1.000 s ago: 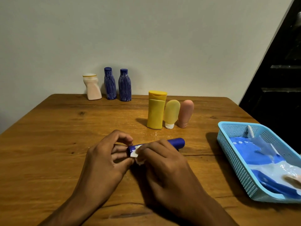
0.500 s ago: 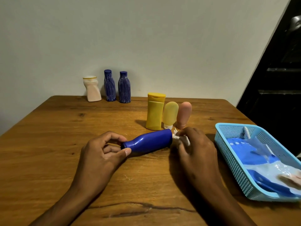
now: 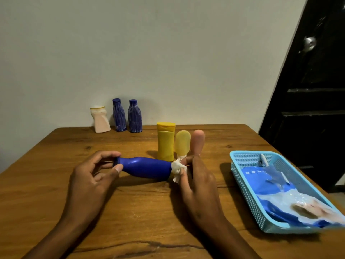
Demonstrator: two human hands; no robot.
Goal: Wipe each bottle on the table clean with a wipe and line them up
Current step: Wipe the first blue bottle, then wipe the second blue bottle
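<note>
Since a second ago the right hand (image 3: 196,186) has slid the white wipe (image 3: 177,169) from the cap end to the base of the blue bottle (image 3: 145,170), which lies sideways between the hands. The left hand (image 3: 91,181) pinches the cap end with curled fingers and thumb; the right pinches the wipe against the base. On the tabletop (image 3: 56,184), right of the right hand, sits a blue basket (image 3: 240,176). Just beyond the hands stand a yellow bottle (image 3: 165,141), a pale yellow tube (image 3: 182,142) and a pink tube (image 3: 197,140); farther off, a beige bottle (image 3: 99,119) and two striped blue bottles (image 3: 127,116).

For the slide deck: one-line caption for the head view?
Left hand pinches the blue bottle by its cap; right hand presses a wipe to its base.
</note>
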